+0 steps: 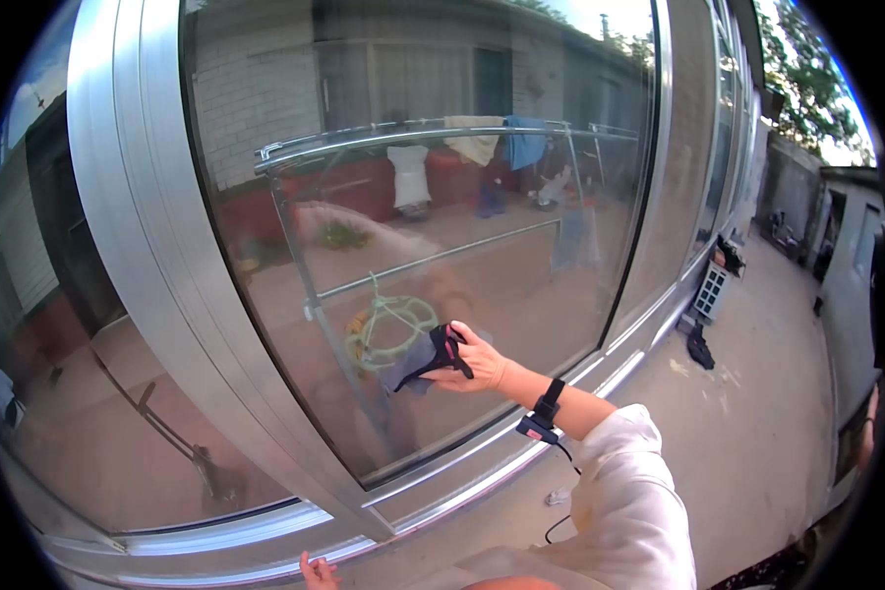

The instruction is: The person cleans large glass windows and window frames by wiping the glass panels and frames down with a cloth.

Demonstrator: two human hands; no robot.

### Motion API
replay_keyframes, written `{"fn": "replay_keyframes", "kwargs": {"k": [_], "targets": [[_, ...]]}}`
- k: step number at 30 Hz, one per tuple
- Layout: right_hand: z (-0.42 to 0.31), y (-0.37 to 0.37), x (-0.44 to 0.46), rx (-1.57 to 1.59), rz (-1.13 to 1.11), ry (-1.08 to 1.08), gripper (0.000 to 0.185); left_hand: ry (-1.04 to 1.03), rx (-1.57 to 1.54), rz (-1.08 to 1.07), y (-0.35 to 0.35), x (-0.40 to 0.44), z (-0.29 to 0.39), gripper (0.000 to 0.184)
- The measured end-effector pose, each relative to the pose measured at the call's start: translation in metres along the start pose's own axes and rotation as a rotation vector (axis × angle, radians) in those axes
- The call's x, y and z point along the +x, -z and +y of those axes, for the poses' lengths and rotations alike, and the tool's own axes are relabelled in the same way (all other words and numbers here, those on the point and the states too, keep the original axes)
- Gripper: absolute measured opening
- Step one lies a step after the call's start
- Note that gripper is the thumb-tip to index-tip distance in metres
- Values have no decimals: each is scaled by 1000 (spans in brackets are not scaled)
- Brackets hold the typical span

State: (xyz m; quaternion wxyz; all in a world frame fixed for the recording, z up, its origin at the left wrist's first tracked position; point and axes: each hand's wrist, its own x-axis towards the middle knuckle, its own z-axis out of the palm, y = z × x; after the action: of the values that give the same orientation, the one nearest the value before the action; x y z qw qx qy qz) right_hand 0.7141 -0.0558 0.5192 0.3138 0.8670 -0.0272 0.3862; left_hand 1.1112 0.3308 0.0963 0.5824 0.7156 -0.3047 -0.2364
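- Because the picture's lower edge cuts it off, the left hand [320,570] shows only as loosely bent fingers, and whether they hold anything I cannot tell.
- The right arm comes up in a rolled pale sleeve [631,482], its wrist carrying a black strap [550,401] with a small device and a dark cable [562,449].
- The right hand [470,364] is closed on a bunched grey cloth [415,364] with black, pink-edged material; its palm side and some fingertips are hard to make out.
- Below the hand, the windowpane [531,285] ends at the silver lower rail [482,479]; a wide upright frame [133,216] bounds it at the left, and glass stretches above and right of the hand.
- The cloth lies at the fingertips, on their left, over the pane; firm contact is unclear.
- Pale green hangers [391,329] and a metal rack [433,258] show in the glass, possibly as reflections.
- Farther off, a dark item [699,348] lies near a grid-sided crate [711,292].
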Motion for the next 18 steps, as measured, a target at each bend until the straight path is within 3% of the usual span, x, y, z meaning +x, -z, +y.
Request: {"fn": "replay_keyframes", "kwargs": {"k": [1, 5, 8, 9, 10, 11, 15, 18], "targets": [[16, 12, 2, -18, -5, 39, 42, 41, -23, 8, -1, -1, 12, 55], [141, 93, 76, -248, 358, -172, 40, 107, -3, 118, -28, -19, 123, 51], [262, 170, 134, -524, 601, -340, 42, 21, -30, 159, -53, -20, 155, 48], [297, 191, 139, -528, 625, -407, 41, 23, -37, 163, -65, -21, 165, 48], [340, 210, 130, -555, 687, -644, 41, 20, -50, 191, -79, -24, 174, 48], [354, 210, 118, -640, 683, -642, 40, 19, -64, 219, -93, -29, 179, 48], [325, 191, 70, -448, 737, -342, 43, 45, -145, 253, -149, -46, 167, 48], [228, 123, -32, -292, 388, -259, 43, 60, -154, 203, -183, -50, 130, 51]]}}
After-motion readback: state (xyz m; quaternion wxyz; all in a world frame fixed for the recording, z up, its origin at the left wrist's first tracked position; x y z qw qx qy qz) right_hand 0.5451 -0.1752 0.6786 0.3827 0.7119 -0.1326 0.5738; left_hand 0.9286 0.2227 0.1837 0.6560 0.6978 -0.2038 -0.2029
